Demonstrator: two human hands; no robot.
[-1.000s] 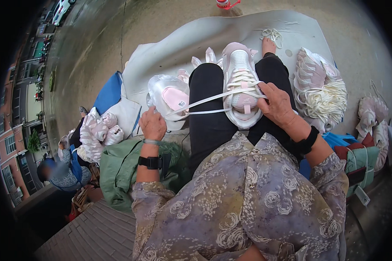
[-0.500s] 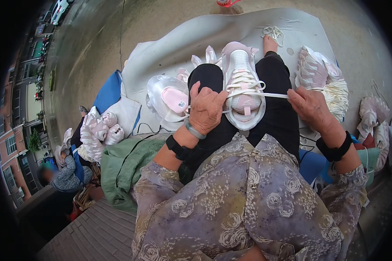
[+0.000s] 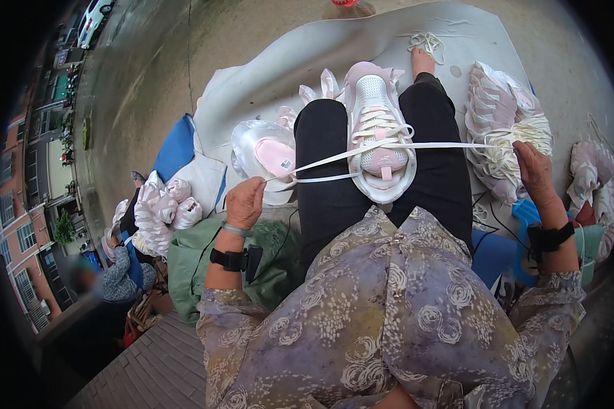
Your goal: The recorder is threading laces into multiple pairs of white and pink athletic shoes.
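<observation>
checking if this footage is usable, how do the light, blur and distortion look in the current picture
In the head view, light is soft, with no hard shadows on the sneaker; in the head view, the fisheye tilts and bends the buildings at left, and the corners go black; in the head view, a blurred patch covers the co-worker's head.

No words or numbers can be read. A small square label [image 3: 286, 164], pale with dark marks, sits on the pink insole [image 3: 270, 153]; a faint mark shows on the tongue [image 3: 374, 162] of the white-and-pink sneaker [image 3: 372, 86], both too small to make out.
</observation>
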